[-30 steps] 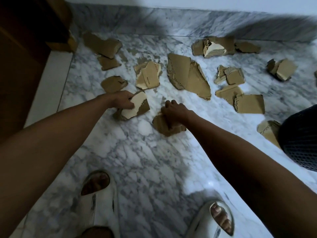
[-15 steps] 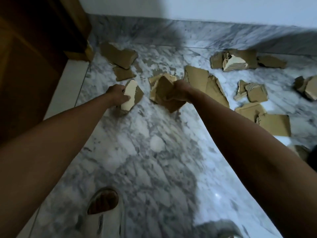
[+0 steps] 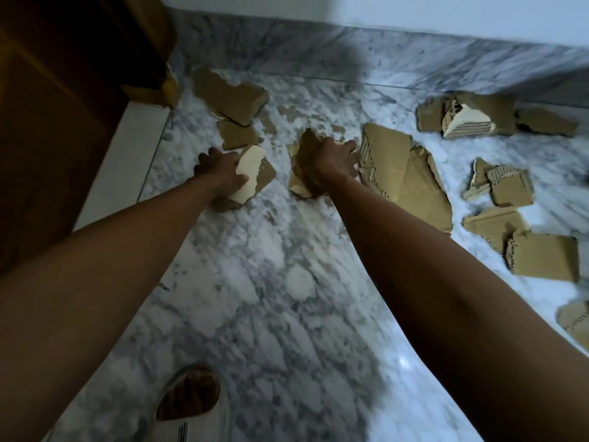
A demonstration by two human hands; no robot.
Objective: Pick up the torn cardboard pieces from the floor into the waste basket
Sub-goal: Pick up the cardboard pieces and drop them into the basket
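Note:
Torn brown cardboard pieces lie scattered over the marble floor (image 3: 271,282). My left hand (image 3: 221,173) grips a pale-faced cardboard piece (image 3: 251,172) together with a brown one beneath it, low over the floor. My right hand (image 3: 331,162) is closed on a brown cardboard piece (image 3: 302,161), with its fingers reaching over more scraps beside a large torn sheet (image 3: 401,173). Further pieces lie by the door corner (image 3: 231,97), along the back wall (image 3: 465,118) and on the right (image 3: 541,256). The waste basket is out of view.
A dark wooden door and frame (image 3: 63,122) stand at the left with a pale threshold strip (image 3: 124,161). A marble skirting (image 3: 382,55) runs along the back wall. My left foot in a white slipper (image 3: 191,400) is at the bottom.
My right hand lifted a brown piece from the floor and carried it forward to the scraps near the large sheet. My left hand kept its pieces. The view shifted left, losing the basket.

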